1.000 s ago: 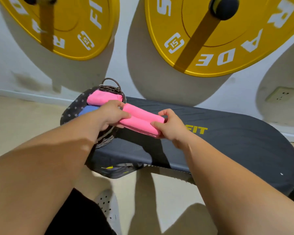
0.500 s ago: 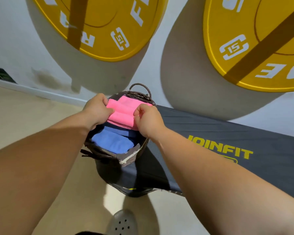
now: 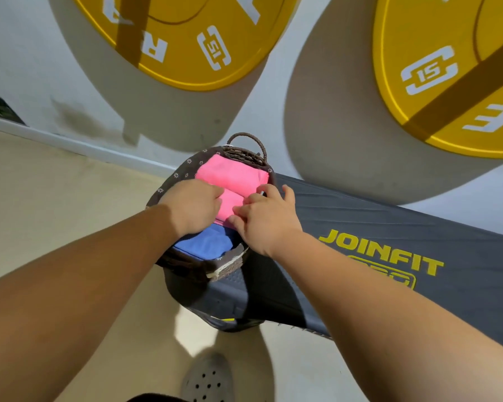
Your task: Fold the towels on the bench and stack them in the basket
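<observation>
I see both hands over the basket (image 3: 230,264) at the counter's (image 3: 389,227) left end. My left hand (image 3: 193,206) and right hand (image 3: 263,217), fingers curled, press the near folded pink towel (image 3: 230,203); another pink towel (image 3: 230,172) lies behind it, a blue towel (image 3: 205,245) nearer me.

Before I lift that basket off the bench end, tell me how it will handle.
The basket looks woven, so probably light and slightly flexible. It sits at the very end of the bench, so a push could tip it off. The folded pink towel and blue towel inside likely add little weight.
</observation>
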